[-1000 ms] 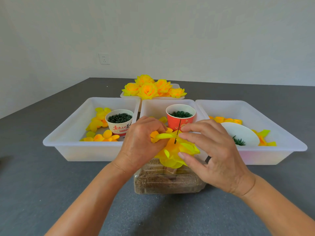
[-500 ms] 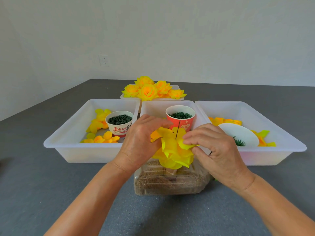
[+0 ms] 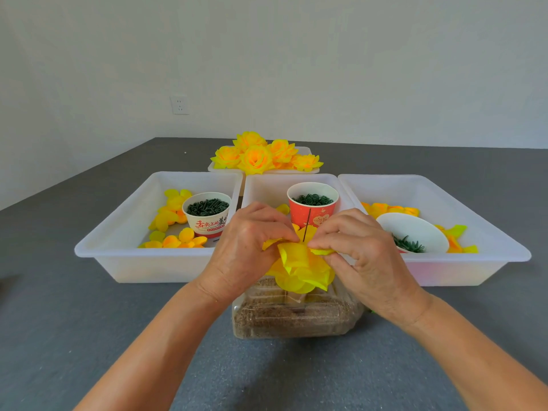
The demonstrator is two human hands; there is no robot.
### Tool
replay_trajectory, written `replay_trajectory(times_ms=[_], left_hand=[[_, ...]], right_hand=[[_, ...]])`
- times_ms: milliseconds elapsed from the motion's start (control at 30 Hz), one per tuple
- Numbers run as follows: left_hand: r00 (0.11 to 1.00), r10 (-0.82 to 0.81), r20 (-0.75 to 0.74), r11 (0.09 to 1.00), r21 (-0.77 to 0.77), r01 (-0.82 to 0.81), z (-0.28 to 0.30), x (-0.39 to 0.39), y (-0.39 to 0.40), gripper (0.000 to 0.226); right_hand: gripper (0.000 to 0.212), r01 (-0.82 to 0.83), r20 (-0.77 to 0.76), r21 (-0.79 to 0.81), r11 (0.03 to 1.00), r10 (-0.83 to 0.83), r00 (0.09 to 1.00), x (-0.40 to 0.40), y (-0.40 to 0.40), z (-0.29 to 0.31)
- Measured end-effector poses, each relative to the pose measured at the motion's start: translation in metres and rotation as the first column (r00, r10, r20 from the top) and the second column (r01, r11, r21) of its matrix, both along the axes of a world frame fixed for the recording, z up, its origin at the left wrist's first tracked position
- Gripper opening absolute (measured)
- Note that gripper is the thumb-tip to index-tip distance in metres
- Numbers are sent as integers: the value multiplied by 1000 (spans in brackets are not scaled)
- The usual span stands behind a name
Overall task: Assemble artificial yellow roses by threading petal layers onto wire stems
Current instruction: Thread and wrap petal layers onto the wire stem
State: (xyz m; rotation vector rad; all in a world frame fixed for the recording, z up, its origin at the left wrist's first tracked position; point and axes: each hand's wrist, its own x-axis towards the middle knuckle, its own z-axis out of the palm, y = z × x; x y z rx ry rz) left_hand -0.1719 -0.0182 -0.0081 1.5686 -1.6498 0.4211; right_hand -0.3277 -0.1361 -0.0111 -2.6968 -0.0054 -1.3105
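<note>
Petals (image 3: 299,268) of yellow fabric sat bunched on the thin wire stem (image 3: 307,223), which stood upright out of the clear sand-filled container (image 3: 293,318) at the near middle of the grey table (image 3: 89,336). My left hand (image 3: 246,247) had its fingers curled onto the left side of the topmost petal layer, pinching it close to the wire, and my right hand (image 3: 358,247) pinched the same layer from the right, thumb and forefinger meeting just beside the stem. Its dark tip rose above my fingertips, in front of the red paper cup (image 3: 312,207). That cup, full of small green rings, stood in the middle white tray (image 3: 267,188). In the left tray (image 3: 124,229) a white printed cup (image 3: 207,215) held dark green pieces, with loose yellow petals (image 3: 172,215) scattered around it toward the tray's left and near sides. The right tray (image 3: 474,232) held a tilted white bowl (image 3: 415,229) with green sepals inside and more petals along its far and right sides. Toward the far edge of the table, behind the three trays, finished yellow roses (image 3: 261,155) were heaped on a smaller white tray (image 3: 308,170).
</note>
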Motion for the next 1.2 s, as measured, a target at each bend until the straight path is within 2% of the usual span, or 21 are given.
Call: replay_trajectory(times_ms=[133,233,333,467,633,767,933,1033,1200], left_hand=[[1000,2,6,1000,-19,-2,-1,0,1,10],[1000,6,-17,1000,-19,-6,-2,0,0,11],[999,12,-50,1000,-4,-13,-2,0,0,17],[996,18,-87,1000,-4,-18,0,-1,1,24],[994,3,-106,1000,7,-2,2,-2,3,23],[974,-6,-227,1000,21,12,2,0,5,24],[955,-9,-297,999,47,24,2,0,5,32],[916,-25,-400,995,77,60,4,0,8,36],[898,-46,-438,990,97,98,9,-3,10,34]], right_hand=[[20,22,22,-19,1000,-22,1000,-2,4,0],[28,132,35,17,991,-133,991,-4,6,2],[22,193,6,37,980,-194,981,-8,5,3],[14,168,6,7,986,-168,986,-8,8,3],[17,163,14,-39,986,-163,987,-9,10,4],[29,140,23,68,988,-141,990,-9,12,2],[41,79,32,262,962,-91,995,-11,13,2],[34,40,61,337,940,-65,996,-12,14,3],[12,14,62,300,954,-34,998,-10,15,3]])
